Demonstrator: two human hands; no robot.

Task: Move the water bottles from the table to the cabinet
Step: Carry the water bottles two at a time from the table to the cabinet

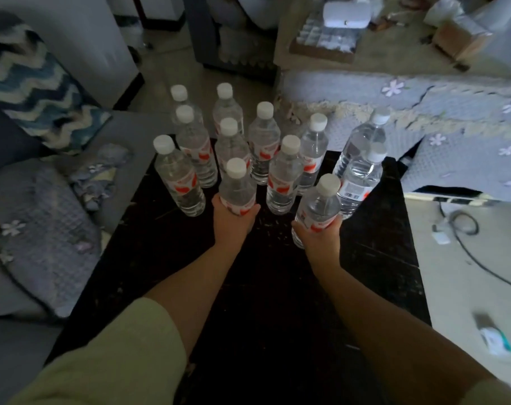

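Clear plastic white-capped water bottles [263,141] crowd the dark table [277,287] at frame centre; our left hand [232,219] grips one bottle [237,185], our right hand [318,238] another [320,204].

Dark table [266,302], top nearly black w/ pale scuffs and specks. On it a cluster of clear water bottles [263,141], white caps, red-and-white labels, all upright, packed close at the far half. Near-left bottle [178,179] stands a bit apart from the rest. Two label-out bottles [360,159] at the right edge of the group, one just behind the other. Two front bottles are gripped: left hand [232,220] round the front-centre bottle [237,185], right hand [318,238] round the front-right bottle [318,206], tilted slightly; can't tell if either base touches the top. Near half of the table shows only forearms over it.
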